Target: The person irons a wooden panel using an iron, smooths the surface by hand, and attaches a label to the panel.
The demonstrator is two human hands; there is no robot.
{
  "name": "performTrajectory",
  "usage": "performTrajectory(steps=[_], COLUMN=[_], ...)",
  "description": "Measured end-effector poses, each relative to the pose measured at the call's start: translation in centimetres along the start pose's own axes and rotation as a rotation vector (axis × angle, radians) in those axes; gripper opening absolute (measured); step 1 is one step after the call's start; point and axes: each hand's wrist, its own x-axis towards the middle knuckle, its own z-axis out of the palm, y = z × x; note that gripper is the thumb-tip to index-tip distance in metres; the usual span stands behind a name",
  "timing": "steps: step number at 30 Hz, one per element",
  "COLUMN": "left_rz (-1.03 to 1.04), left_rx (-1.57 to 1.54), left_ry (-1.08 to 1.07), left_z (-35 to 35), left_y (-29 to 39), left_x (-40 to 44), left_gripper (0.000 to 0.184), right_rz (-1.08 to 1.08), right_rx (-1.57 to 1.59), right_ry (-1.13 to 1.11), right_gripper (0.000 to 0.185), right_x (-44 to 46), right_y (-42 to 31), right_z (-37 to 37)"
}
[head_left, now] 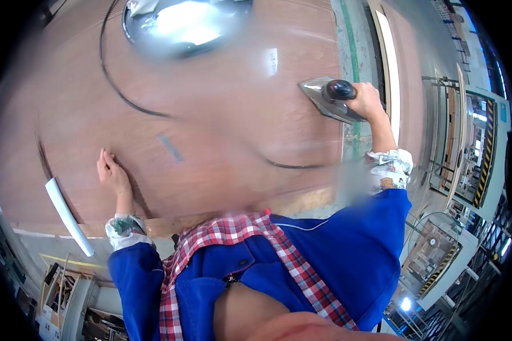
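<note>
My right hand (367, 102) is wrapped around the black handle of a clothes iron (318, 91). The iron's pointed metal plate rests near the right edge of a reddish-brown wood sheet (233, 113), tip to the left. My left hand (114, 175) lies on the sheet's left part, fingers stretched out and close together, holding nothing. Between the hands, a short blue-grey strip (170, 148) is stuck or laid on the wood. A black cord (128, 101) curves over the sheet; its middle stretch is blurred.
A round, shiny, dark-rimmed object (188, 28) sits at the top. A white label (273, 61) lies nearby. Left of my left hand is a long white strip (68, 216) with a dark streak above it. Machines with yellow-black striped edges (483, 153) stand at right.
</note>
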Motion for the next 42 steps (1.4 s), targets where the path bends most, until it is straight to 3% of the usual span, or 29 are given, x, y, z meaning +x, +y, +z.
performTrajectory(steps=[1, 6, 11, 16, 19, 21, 26, 28, 29, 31, 34, 36, 37, 39, 41, 42], left_rz=[0.048, 0.103, 0.137, 0.122, 0.064, 0.172, 0.017, -0.068, 0.002, 0.079, 0.185, 0.223, 0.203, -0.035, -0.272, -0.273], left_rx=[0.014, 0.062, 0.018, 0.008, -0.018, 0.139, 0.067, -0.017, 0.005, 0.001, 0.089, 0.088, 0.028, -0.355, -0.622, -0.662], left_ry=[0.003, -0.004, -0.006, -0.033, 0.029, 0.015, 0.017, 0.03, 0.099, 0.164, 0.168, 0.181, 0.181, 0.123, 0.152, 0.124], left_z=[0.8, 0.9, 0.8, 0.7, 1.1, 0.3, 0.6, 0.8, 1.6, 3.1, 2.7, 3.3, 4.3, 2.1, 0.0, -1.2], left_y=[2.5, 2.6, 0.7, -1.2, -1.6, 0.0, 0.7, 0.3, -1.7, -5.2, -2.7, -3.7, -5.5, -1.4, 1.3, 1.2], left_x=[-0.6, -0.6, -0.3, 0.2, 0.0, -0.1, 0.1, 0.1, 0.6, 1.2, 0.3, 0.8, 0.7, -0.1, -0.9, -1.4], left_gripper=[0.029, 0.029, 0.029, 0.028, 0.028, 0.028, 0.026, 0.026, 0.025, 0.024, 0.022, 0.02, 0.02, 0.019, 0.02, 0.019], right_rz=[-0.045, -0.172, -0.419, -0.408, -0.137, -0.061, 0.286, 0.361, 0.357, 0.458, 0.411, 0.342, 0.373, 0.176, -0.142, -0.203], right_rx=[0.012, -0.043, 0.128, 0.183, 0.008, 0.084, 0.067, 0.033, 0.03, 0.08, 0.057, 0.375, 0.858, 1.279, 1.341, 1.396], right_ry=[-0.003, -0.158, -0.063, -0.07, -0.109, -0.09, -0.069, 0.069, 0.11, 0.103, 0.214, 0.363, 0.298, 0.348, 0.482, 0.58], right_gripper=[0.026, 0.023, 0.022, 0.022, 0.024, 0.027, 0.039, 0.043, 0.043, 0.041, 0.036, 0.033, 0.021, 0.013, 0.009, 0.007], right_x=[0.4, 2.4, 1.9, 1.8, 0.8, 0.6, -0.7, -1.6, -1.8, -4.1, -8.1, -9.3, -9.5, -10.5, -9.5, -9.7], right_y=[-0.2, -15.5, -24.8, -20.3, -15.4, -10.7, 0.2, 3.0, 4.3, 1.2, -5.3, -7.8, -9.1, -14.8, -19.8, -24.2], right_z=[-1.4, -2.5, -2.5, -1.7, -2.1, -2.0, -0.9, 1.0, 2.1, 1.2, -0.5, -1.2, -1.5, -2.5, -1.4, -1.6])
